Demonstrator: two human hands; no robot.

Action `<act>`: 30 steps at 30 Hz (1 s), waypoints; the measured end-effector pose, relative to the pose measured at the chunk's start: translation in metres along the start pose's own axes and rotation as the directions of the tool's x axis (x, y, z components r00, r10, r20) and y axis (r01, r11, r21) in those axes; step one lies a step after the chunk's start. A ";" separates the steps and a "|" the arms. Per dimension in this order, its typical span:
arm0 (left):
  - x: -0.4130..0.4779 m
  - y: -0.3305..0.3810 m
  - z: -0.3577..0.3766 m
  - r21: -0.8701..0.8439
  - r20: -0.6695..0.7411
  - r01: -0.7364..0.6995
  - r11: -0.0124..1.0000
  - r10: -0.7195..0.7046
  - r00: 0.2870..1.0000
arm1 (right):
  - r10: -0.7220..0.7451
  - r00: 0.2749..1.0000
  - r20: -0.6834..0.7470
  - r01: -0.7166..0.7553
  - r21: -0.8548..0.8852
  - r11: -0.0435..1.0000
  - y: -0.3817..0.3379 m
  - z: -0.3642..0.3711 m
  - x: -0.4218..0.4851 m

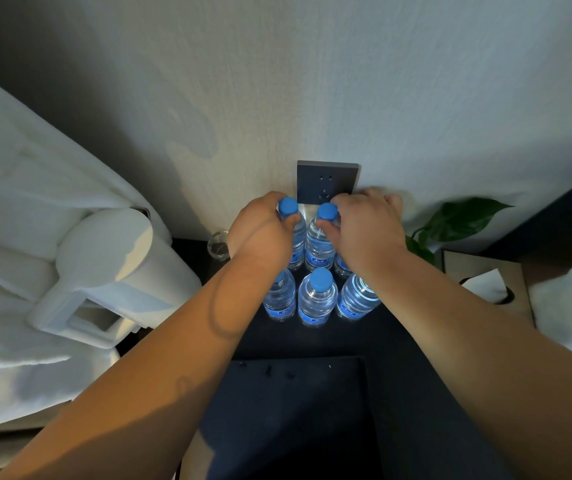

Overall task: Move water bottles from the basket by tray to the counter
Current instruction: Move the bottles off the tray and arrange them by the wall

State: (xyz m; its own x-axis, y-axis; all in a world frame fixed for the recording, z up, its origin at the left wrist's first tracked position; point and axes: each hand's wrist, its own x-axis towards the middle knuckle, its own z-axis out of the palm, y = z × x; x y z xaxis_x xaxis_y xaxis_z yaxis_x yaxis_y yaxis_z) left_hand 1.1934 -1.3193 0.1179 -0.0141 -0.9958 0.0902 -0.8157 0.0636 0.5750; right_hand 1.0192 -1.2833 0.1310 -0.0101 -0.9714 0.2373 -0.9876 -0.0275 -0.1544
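Several clear water bottles with blue caps and blue labels stand in two rows on the dark counter [374, 341] against the wall. My left hand [260, 230] grips the neck of the back left bottle [297, 237]. My right hand [364, 226] grips the neck of the back middle bottle [319, 244]. A third back bottle [341, 266] is mostly hidden under my right wrist. The front row holds three bottles, the middle one [316, 299] in full view. A dark flat tray [295, 410] lies on the counter just in front of the bottles. No basket is in view.
A white electric kettle [111, 271] stands at the left of the counter, with a small glass [218, 244] behind it. A dark wall socket [326, 181] sits just behind the bottles. A green plant [457, 220] and a tissue box [485, 282] are at the right. White bedding [17, 202] fills the left.
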 end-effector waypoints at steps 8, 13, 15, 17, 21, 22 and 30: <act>-0.003 0.002 0.003 -0.001 -0.012 0.022 1.000 -0.022 1.000 | 0.036 0.999 0.020 -0.036 -0.018 0.999 -0.002 -0.001 0.000; -0.006 0.008 -0.002 0.047 -0.054 0.072 0.996 -0.070 0.996 | 0.062 0.996 0.064 -0.061 -0.019 0.998 -0.001 -0.014 0.000; -0.007 0.010 -0.006 0.026 -0.079 0.080 0.996 -0.077 0.994 | 0.090 0.993 0.074 -0.093 0.048 0.994 0.007 -0.025 0.000; -0.009 0.011 -0.009 0.020 -0.082 0.040 0.999 -0.038 0.996 | 0.082 0.992 0.100 -0.090 0.077 0.993 0.019 -0.036 -0.003; -0.013 0.015 -0.010 0.139 -0.005 -0.192 0.972 0.194 0.981 | 0.036 0.982 0.187 -0.050 0.069 0.996 0.037 -0.049 -0.012; -0.013 0.017 -0.010 0.160 0.004 -0.230 0.960 0.233 0.973 | 0.033 0.979 0.202 -0.047 0.062 0.997 0.039 -0.050 -0.013; -0.010 0.024 0.000 0.160 0.100 -0.329 0.931 0.316 0.944 | 0.136 0.950 0.280 -0.148 0.023 0.989 0.035 -0.042 -0.011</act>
State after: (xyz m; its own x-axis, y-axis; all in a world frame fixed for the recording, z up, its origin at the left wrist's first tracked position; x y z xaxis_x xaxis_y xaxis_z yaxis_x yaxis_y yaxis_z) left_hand 1.1739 -1.3082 0.1307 -0.3287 -0.9260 0.1856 -0.8473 0.3760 0.3750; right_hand 0.9785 -1.2636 0.1628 -0.1001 -0.9929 -0.0638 -0.9713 0.1114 -0.2103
